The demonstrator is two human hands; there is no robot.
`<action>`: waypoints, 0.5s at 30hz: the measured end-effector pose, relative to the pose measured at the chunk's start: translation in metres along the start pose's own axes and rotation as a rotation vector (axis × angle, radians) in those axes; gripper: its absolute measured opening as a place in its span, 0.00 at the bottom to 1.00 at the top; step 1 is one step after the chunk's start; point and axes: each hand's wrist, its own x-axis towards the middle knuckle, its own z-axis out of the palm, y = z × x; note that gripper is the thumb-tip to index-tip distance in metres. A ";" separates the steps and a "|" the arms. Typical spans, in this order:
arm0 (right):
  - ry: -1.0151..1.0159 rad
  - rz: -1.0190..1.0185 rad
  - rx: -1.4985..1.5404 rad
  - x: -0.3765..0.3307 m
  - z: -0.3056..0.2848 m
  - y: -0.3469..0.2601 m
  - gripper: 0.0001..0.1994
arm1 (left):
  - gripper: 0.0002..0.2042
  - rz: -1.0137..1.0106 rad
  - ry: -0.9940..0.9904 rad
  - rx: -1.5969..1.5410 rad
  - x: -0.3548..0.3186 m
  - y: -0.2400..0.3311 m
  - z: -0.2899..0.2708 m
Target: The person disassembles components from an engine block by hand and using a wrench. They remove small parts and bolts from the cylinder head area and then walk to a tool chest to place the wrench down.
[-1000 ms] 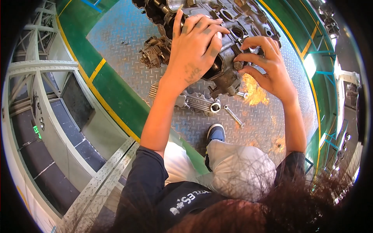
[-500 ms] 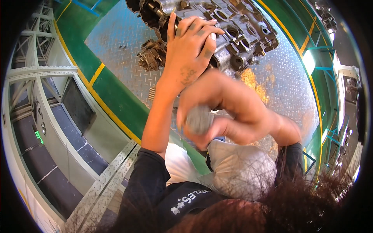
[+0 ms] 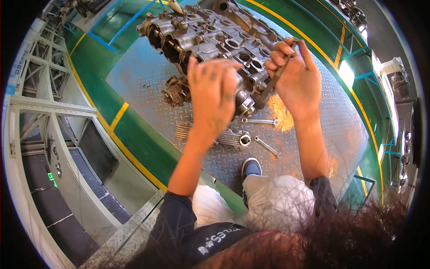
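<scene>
A large grey metal engine [image 3: 204, 38], full of round openings, lies on the tread-plate floor in front of me. My left hand [image 3: 212, 87] is raised over its near end, smeared by motion. The fingers look bent, their tips do not show clearly, and I cannot see whether anything is in them. My right hand [image 3: 293, 74] is closed round the upper end of what looks like a dark hammer [image 3: 278, 75]. The tool slants down to the left, its lower end in front of the engine's near right corner; whether it touches is unclear.
Two spanners, one [image 3: 260, 121] above the other [image 3: 267, 147], lie on the metal plate [image 3: 309, 154]. Beside them is a long ribbed metal cover [image 3: 215, 137]. A brownish metal part [image 3: 177, 92] sits left of the engine. My shoe [image 3: 251, 167] stands close by.
My right hand has moved away from me, to the right of the engine, with the tool. My left hand has lifted off the engine and come nearer. The engine appears lower in view.
</scene>
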 end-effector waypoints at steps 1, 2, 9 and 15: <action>-0.015 -0.005 0.014 -0.002 0.007 0.009 0.16 | 0.18 0.001 -0.047 0.005 -0.007 0.017 -0.005; -0.059 0.006 0.053 -0.005 0.014 0.016 0.16 | 0.16 -0.001 -0.093 0.007 -0.011 0.033 -0.007; -0.447 0.092 -0.720 -0.050 0.013 0.007 0.13 | 0.08 -0.096 -0.259 -0.025 -0.048 0.058 -0.052; -0.309 0.978 -1.178 -0.111 -0.071 0.032 0.19 | 0.13 -0.583 -0.801 -0.134 -0.164 0.012 -0.051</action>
